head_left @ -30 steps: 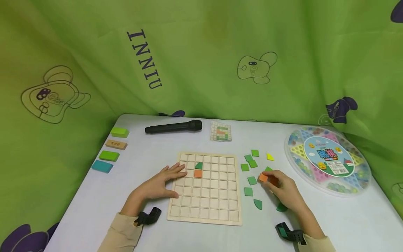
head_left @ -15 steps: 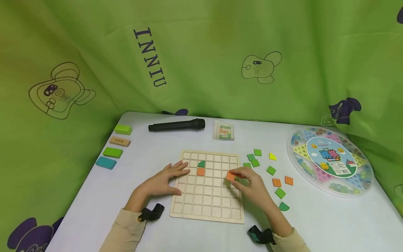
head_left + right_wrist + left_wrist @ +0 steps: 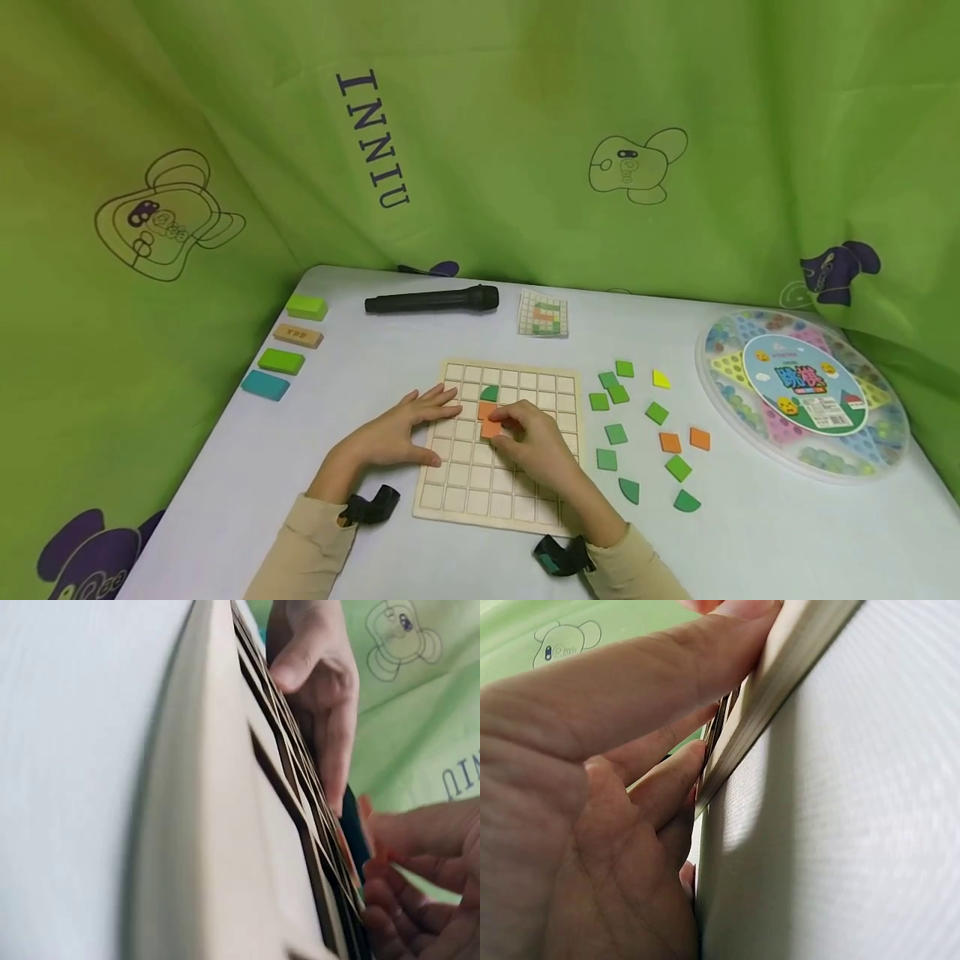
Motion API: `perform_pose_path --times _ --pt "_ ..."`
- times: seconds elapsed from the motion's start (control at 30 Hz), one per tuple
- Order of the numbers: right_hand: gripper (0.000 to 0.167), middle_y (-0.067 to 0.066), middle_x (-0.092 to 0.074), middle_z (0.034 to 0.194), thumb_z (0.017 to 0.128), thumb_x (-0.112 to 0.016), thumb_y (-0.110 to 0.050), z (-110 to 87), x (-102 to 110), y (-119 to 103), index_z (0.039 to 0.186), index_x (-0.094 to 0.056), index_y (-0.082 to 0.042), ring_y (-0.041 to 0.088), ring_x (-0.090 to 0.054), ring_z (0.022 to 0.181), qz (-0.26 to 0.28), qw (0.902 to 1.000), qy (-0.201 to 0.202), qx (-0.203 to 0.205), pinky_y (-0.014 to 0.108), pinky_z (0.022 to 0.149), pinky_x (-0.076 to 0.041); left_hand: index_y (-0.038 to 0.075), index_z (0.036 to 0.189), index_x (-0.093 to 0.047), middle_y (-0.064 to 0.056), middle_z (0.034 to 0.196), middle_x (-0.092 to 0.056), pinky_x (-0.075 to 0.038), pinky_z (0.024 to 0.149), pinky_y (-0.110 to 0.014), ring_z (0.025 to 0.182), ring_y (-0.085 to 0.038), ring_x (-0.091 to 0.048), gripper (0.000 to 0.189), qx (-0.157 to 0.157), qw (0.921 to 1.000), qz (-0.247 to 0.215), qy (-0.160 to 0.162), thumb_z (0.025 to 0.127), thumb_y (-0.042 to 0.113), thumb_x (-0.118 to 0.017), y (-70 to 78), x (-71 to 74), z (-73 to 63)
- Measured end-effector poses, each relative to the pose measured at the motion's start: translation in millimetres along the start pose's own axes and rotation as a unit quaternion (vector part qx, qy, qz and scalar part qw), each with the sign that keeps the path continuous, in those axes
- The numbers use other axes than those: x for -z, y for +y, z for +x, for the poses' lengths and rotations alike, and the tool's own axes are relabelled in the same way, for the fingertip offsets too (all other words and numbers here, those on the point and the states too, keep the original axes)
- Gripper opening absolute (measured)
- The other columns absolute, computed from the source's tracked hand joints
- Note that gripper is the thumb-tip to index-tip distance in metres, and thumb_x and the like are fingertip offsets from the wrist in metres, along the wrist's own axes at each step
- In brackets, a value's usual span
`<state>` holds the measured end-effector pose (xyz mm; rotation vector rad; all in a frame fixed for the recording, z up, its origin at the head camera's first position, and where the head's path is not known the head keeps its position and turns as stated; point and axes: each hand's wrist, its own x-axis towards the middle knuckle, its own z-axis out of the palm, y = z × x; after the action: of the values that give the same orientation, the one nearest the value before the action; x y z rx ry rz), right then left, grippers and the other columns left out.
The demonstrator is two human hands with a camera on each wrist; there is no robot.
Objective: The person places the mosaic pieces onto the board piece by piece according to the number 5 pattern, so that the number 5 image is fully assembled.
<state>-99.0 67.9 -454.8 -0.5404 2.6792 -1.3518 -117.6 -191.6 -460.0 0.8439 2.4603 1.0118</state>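
A wooden grid board (image 3: 498,503) lies on the white table. My left hand (image 3: 393,428) rests on its left edge with fingers spread; the left wrist view shows the thumb against the board's wooden rim (image 3: 769,694). My right hand (image 3: 538,446) pinches an orange square tile (image 3: 490,429) between thumb and fingers, low over the grid. Just above that tile, another orange square tile (image 3: 485,410) sits in a cell, below a dark green quarter-circle tile (image 3: 490,392). In the right wrist view the fingers of my right hand (image 3: 431,870) partly hide the held tile.
Several green tiles (image 3: 617,433), two orange tiles (image 3: 670,442) and a yellow piece (image 3: 661,380) lie right of the board. Behind are a black microphone (image 3: 431,300) and a pattern card (image 3: 543,315). A round game box (image 3: 802,392) stands right, coloured blocks (image 3: 281,361) left.
My right hand has carried the orange tile left from the loose tiles, across the board, to beside the other orange tile. My left hand has stayed on the board's edge.
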Motion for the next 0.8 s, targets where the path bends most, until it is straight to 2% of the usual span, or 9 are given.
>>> perform_pose_path --times 0.27,0.53,0.63,0.8 --pt "0.022 -0.004 -0.06 0.099 0.081 -0.075 -0.013 -0.1 -10.0 4.2 0.103 -0.071 -0.014 0.008 -0.05 0.081 -0.019 0.9997 0.013 0.004 0.021 0.069 -0.044 0.013 0.141 -0.046 -0.002 0.157 -0.025 -0.004 0.119 -0.053 0.147 -0.026 -0.014 0.077 -0.001 1.0 0.007 -0.002 0.074 0.035 -0.078 4.0 2.0 -0.6" --pt "0.026 -0.002 -0.058 0.099 0.08 -0.075 -0.011 -0.8 -12.2 5.7 0.106 -0.071 -0.012 0.009 -0.046 0.077 -0.041 0.9984 0.014 0.035 0.021 0.064 -0.041 0.014 0.141 -0.047 -0.002 0.157 -0.025 -0.004 0.119 -0.053 0.147 -0.026 -0.013 0.076 -0.002 1.0 0.006 -0.003 0.074 0.034 -0.078 3.1 1.7 0.3" --pt "0.028 -0.002 -0.059 0.101 0.08 -0.075 -0.012 -0.5 -11.0 7.1 0.107 -0.07 -0.012 0.01 -0.05 0.082 -0.043 0.9981 0.013 0.042 0.023 0.068 -0.043 0.014 0.141 -0.047 -0.002 0.157 -0.025 -0.004 0.118 -0.054 0.147 -0.026 -0.013 0.077 -0.001 1.0 0.005 -0.002 0.074 0.034 -0.078 2.4 1.1 1.3" --pt "0.032 -0.003 -0.064 0.106 0.08 -0.075 -0.016 -1.2 -3.5 6.4 0.111 -0.068 -0.012 0.012 -0.059 0.099 -0.028 0.999 0.005 0.034 0.031 0.085 -0.05 0.013 0.141 -0.046 -0.003 0.157 -0.025 -0.004 0.118 -0.054 0.147 -0.027 -0.014 0.077 0.0 1.0 0.0 0.001 0.074 0.035 -0.078 0.2 0.0 -0.1"
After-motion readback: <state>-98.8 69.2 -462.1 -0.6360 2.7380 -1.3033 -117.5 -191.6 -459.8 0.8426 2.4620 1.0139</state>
